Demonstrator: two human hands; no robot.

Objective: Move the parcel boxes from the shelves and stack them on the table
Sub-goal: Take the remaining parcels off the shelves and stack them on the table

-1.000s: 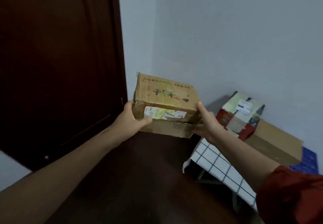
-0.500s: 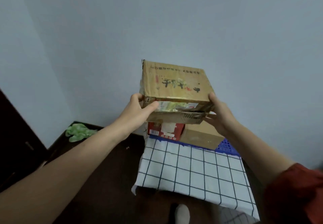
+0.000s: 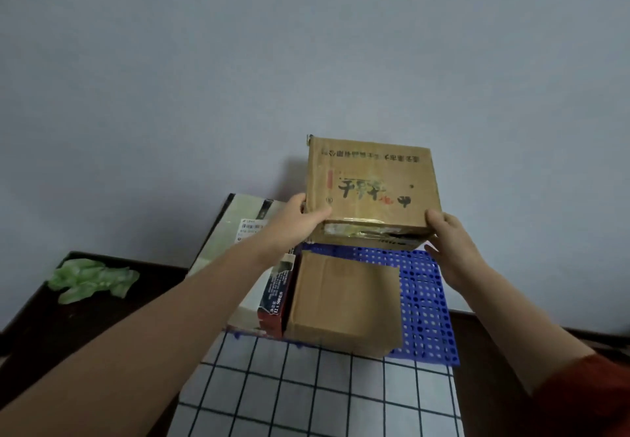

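The person holds a printed box (image 3: 371,191) between both hands, up in front of the wall (image 3: 306,61) and over the far edge of a blue perforated panel (image 3: 426,300). Whether its underside touches anything cannot be told. The left hand (image 3: 300,218) clasps the near corner at the box's eight o'clock, thumb laid along the taped front edge. The right hand (image 3: 450,242) clasps the opposite near corner at four o'clock, fingertips curled over the top. Each grip is closed on the box.

Below it, at six o'clock, a plain brown box (image 3: 344,300) lies on the panel. A red-and-white box (image 3: 225,232) sits just beside that at nine o'clock. A checked cloth (image 3: 306,395) covers the near part of the dark surface (image 3: 51,327), and a green crumpled thing (image 3: 92,279) lies well apart at nine o'clock.

The box looks like stiff cardboard and is probably light to middling in weight, since two hands at the corners carry it level. The tape along the front seam looks wrinkled and glossy (a slippery spot, likely), so bare cardboard at the corners and underside seems the safer hold. The torn seam suggests squeezing gently.
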